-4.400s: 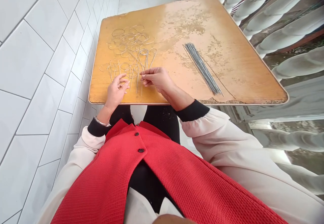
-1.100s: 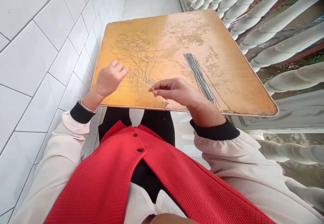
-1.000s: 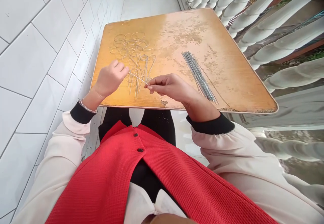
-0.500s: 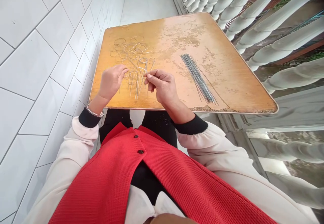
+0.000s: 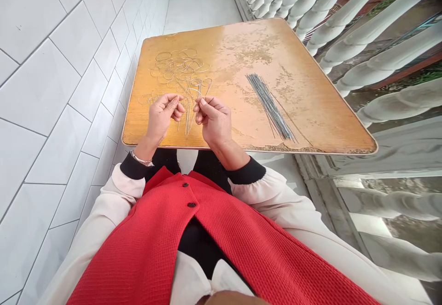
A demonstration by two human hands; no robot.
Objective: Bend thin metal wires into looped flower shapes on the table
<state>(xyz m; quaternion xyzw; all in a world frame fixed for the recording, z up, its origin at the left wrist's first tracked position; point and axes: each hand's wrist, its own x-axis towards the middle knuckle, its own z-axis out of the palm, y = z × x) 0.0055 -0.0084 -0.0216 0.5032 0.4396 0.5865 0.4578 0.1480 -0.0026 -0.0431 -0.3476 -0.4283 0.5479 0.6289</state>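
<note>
While the bare left hand (image 5: 163, 115) and right hand (image 5: 217, 117) pinch tightly, a thin, silvery metal wire (image 5: 192, 89) bows crosswise between them, near both alike, above the worn orange-brown wooden table (image 5: 232, 72).

Bright, diffuse daylight; stretched edges

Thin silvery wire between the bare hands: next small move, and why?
Probably bring the bare right hand toward the bare left hand, closing the thin silvery wire further: it appears to bow between their pinched fingertips, and looped silvery wires lie just beyond.
</note>
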